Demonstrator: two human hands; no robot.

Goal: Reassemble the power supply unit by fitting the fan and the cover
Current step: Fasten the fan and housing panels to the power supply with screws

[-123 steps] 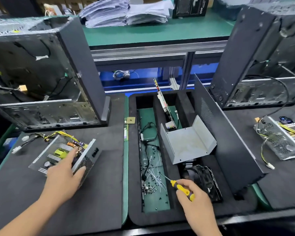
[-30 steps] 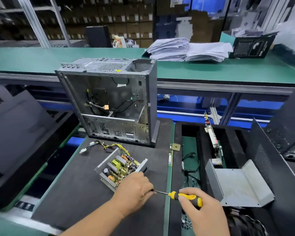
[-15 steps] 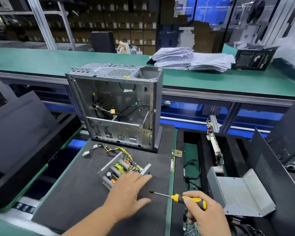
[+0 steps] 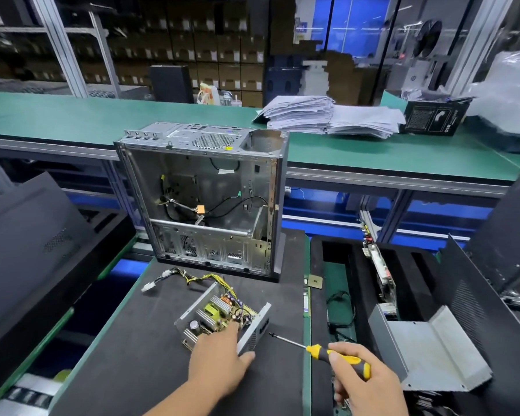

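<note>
The open power supply unit (image 4: 219, 313) lies on the black mat with its circuit board exposed and its yellow-black cables trailing back left. My left hand (image 4: 219, 358) touches its near corner, with straight fingers over the board and the thumb beside the end plate. My right hand (image 4: 370, 385) grips a yellow-and-black screwdriver (image 4: 339, 357) whose tip points left toward the unit, a little apart from it. The bent grey metal cover (image 4: 433, 352) lies in the foam tray on the right. Something dark and ribbed, probably the fan (image 4: 424, 402), shows under the cover's near edge.
An open computer case (image 4: 204, 205) stands upright behind the unit. The black foam tray (image 4: 318, 265) holds an upright circuit board (image 4: 379, 271), cables and a leaning black side panel (image 4: 463, 298). A black panel (image 4: 27, 235) lies at the left. Paper stacks (image 4: 327, 115) sit on the rear bench.
My left hand moved forward from the mat onto the unit's near corner. The right hand still holds the screwdriver in about the same place. The view has tilted slightly upward.
</note>
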